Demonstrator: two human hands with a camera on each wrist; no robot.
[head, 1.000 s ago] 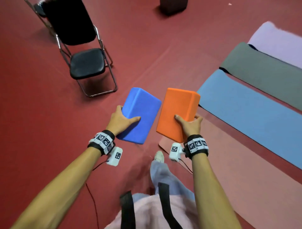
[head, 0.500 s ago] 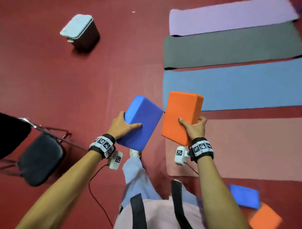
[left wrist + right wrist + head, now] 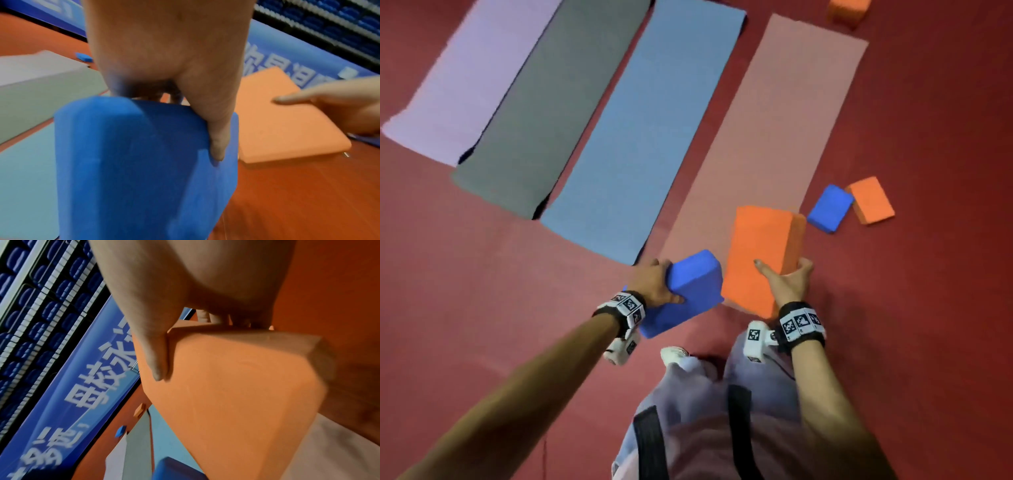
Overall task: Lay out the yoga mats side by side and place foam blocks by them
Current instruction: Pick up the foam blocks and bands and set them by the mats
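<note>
Head view has swung round: all four mats now run away from the feet, chair gone. Left hand still wraps the blue block, right hand the orange block, both over the pink mat's near end, so placing comes next

Brightness: even, moderate indoor light in the head view, with no glare.
Shadows: soft, faint ones under the loose blocks on the red floor.
Head view blur: mat edges smeared, worst at the lilac mat.
Distortion: wide-angle bend; mats fan outward toward the frame edges.
Left wrist view: blue block soft and close; banner lettering behind blurred.
Right wrist view: dimmer, orange block shaded on its upper side; streaked background.
</note>
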